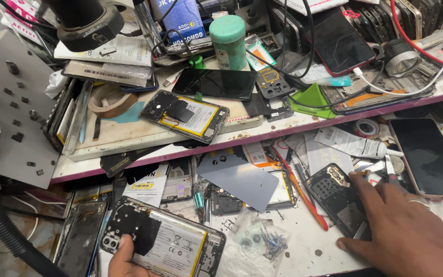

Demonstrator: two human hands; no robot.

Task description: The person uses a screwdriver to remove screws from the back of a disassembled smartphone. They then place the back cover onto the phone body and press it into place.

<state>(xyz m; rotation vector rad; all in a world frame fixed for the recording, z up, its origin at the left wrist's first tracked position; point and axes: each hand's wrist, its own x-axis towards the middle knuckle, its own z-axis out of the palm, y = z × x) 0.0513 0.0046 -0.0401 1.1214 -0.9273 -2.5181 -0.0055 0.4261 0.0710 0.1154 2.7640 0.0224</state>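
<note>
An opened phone [162, 241] with its battery exposed is held at the lower left of the frame by the left hand [126, 259], whose grip is pinched on the phone's lower edge, thumb on top. The right hand [403, 231] is laid flat at the lower right, fingers spread, its fingertips resting on a black phone back cover [339, 197] on the bench [303, 246]. A small bag of screws [257, 241] lies between the two. Another opened phone [185, 115] is seen on the shelf [144, 154] above.
</note>
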